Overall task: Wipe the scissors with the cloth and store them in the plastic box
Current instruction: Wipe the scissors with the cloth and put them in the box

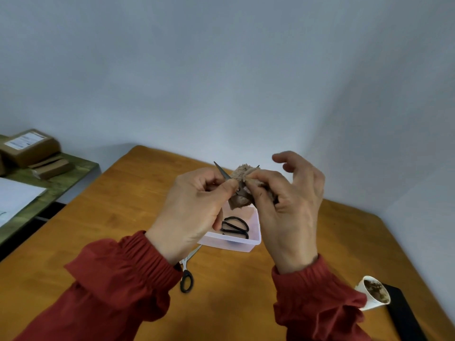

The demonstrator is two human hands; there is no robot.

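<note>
Mid-wipe here, centre of frame: left hand [194, 205] grips the open scissors [222, 172], right hand [288, 205] pinches the cloth [242, 172] around one blade. Next up, I'd guess, is the other blade, then down into the plastic box [256, 232] just below, which already holds a black pair [235, 227]. Another pair [186, 276] lies on the table [123, 217] lower down, outside the box.

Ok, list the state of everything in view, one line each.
held scissors, blades open, gripped by the left hand
cloth, bunched round one blade, pinched by the right hand
plastic box, lidless, standing on the table
black scissors, lying inside the plastic box
loose scissors, lying flat on the table, partly hidden by the left wrist
paper cup, tilted, brown residue inside
</note>
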